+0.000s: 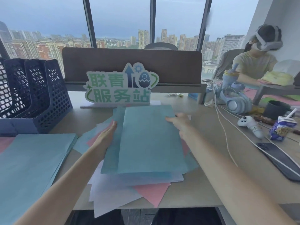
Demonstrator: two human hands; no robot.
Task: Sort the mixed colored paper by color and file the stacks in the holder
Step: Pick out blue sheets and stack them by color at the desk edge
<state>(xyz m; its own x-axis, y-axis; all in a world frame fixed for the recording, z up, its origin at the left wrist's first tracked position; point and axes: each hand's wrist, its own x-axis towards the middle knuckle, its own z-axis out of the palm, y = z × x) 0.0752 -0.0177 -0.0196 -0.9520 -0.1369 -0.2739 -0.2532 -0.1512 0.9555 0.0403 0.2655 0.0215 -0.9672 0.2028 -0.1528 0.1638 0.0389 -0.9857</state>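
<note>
A mixed pile of blue, white and pink paper (129,189) lies in the middle of the desk. On top of it are two blue sheets (146,140), slightly fanned. My left hand (106,135) rests flat against their left edge with straight fingers. My right hand (179,121) is at their upper right edge, fingers lying over the top sheet and thumb hidden under it. A sorted stack of blue paper (32,159) lies at the left. The dark blue mesh file holder (48,95) stands at the back left; its slots look empty.
A standing sign with green characters (120,86) sits just behind the pile, in front of a brown divider (131,64). To the right are white cables (224,127), headphones (235,101), a controller (250,125), a drink carton (281,127), a phone (282,159) and a seated person (256,62).
</note>
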